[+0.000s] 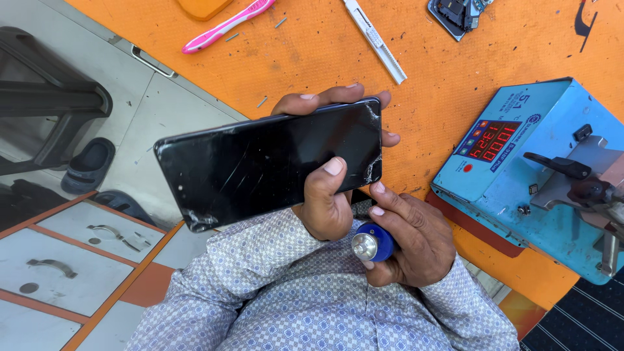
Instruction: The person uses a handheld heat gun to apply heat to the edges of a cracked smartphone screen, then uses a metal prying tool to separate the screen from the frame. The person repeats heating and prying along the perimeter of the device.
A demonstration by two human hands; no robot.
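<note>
Orange workbench (455, 84) below; your left hand (325, 195) clamps the cracked black glass-fronted smartphone (260, 162) by its edges, likely slippery and fragile, while your right hand (409, 240) fingers wrap the blue metal-tipped tool (372, 244).

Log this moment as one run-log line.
left hand: holds cracked black phone | right hand: holds blue tool | orange table
</note>
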